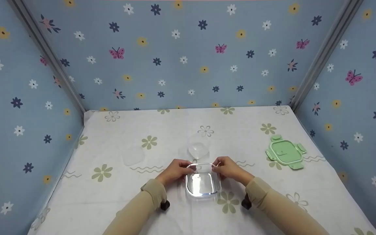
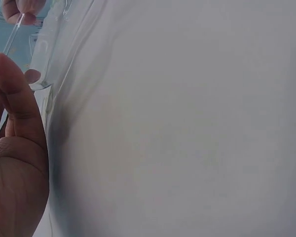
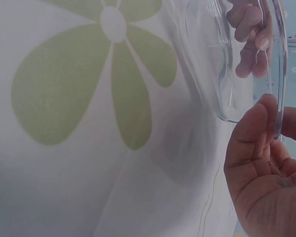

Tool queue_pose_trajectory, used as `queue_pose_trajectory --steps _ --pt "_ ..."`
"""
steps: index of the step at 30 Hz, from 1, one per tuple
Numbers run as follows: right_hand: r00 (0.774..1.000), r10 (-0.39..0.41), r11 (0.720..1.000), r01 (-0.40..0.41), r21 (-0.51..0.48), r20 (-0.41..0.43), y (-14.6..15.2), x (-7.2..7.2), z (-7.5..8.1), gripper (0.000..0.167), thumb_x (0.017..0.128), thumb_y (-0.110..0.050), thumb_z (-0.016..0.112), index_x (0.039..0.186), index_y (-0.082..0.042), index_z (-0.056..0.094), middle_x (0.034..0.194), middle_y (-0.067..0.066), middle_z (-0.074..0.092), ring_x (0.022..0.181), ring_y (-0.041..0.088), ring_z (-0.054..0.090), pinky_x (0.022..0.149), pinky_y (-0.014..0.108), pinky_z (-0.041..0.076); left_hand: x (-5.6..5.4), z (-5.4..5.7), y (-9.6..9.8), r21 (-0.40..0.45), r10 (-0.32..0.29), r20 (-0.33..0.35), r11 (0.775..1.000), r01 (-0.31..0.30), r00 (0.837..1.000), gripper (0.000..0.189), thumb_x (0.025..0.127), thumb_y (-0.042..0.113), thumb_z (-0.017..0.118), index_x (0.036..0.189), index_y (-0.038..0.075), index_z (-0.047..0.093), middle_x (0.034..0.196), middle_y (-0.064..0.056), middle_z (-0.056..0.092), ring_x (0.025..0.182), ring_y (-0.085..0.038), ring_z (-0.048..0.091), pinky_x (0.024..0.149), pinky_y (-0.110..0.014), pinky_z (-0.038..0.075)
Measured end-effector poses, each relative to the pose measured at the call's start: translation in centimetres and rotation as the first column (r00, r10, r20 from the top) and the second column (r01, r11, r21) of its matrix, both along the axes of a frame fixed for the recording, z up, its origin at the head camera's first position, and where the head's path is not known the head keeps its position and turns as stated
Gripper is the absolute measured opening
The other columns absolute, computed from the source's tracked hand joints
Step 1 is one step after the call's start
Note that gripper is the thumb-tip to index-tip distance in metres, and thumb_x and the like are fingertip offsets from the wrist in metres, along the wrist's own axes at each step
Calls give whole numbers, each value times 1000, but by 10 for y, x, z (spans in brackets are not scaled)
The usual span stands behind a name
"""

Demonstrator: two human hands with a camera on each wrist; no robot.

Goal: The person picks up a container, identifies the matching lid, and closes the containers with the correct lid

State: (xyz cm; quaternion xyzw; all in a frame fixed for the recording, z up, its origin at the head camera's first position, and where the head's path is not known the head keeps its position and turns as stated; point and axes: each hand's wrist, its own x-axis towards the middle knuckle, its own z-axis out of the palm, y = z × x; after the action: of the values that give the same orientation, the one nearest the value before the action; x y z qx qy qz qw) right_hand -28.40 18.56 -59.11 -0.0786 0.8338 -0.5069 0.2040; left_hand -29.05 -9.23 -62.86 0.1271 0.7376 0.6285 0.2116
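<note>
A clear glass food container with rounded corners is between both hands near the middle of the table. At its far left corner my left hand pinches the rim; in the left wrist view, the thumb lies along the glass edge. My right hand pinches the far right corner, with thumb and fingers on either side of the rim in the right wrist view. Through the glass wall the fingers of the left hand show.
A green snap-on lid with latch tabs lies at the right. Just beyond the hands sits a small clear piece. Another faint, transparent piece lies to the left. Blue patterned walls enclose the back and sides.
</note>
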Motion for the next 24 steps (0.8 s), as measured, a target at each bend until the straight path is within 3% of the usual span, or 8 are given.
queue_pose_trajectory --steps 5,10,13,19,24 --pt "1000 9 1000 -8 17 -10 1 0 1 8 99 -8 72 100 -2 68 74 1 59 59 16 61 55 28 55 2 1 1 0 11 -11 1000 -11 1000 27 91 2 75 115 -10 76 84 5 74 58 -4 54 54 -20 48" --pt "1000 15 999 -14 48 -18 2 0 2 10 100 -12 73 100 -3 70 71 0 59 59 14 59 55 26 53 2 1 1 2 27 -15 1000 -27 1000 28 91 0 74 117 -11 75 108 -14 82 63 -3 56 55 -19 48" --pt "1000 20 998 -18 68 -20 4 0 3 13 100 -16 75 99 -3 71 71 -1 59 60 13 59 56 26 53 3 0 1 9 26 -19 1000 -26 999 28 92 -1 74 117 -12 74 115 -21 80 64 -3 57 55 -19 48" --pt "999 24 997 -20 79 -46 9 -4 8 19 101 -21 76 102 -2 74 73 -2 59 60 13 61 57 26 54 2 -3 1 22 27 -19 999 -26 999 28 90 0 74 116 -13 73 113 -20 81 61 -3 57 53 -19 48" --pt "997 21 997 -15 82 -72 14 -8 17 19 101 -21 75 104 -1 74 77 0 60 60 12 60 57 24 53 2 -3 1 28 28 9 999 -28 1000 29 90 0 74 116 -12 73 97 -5 79 57 -4 54 51 -20 46"
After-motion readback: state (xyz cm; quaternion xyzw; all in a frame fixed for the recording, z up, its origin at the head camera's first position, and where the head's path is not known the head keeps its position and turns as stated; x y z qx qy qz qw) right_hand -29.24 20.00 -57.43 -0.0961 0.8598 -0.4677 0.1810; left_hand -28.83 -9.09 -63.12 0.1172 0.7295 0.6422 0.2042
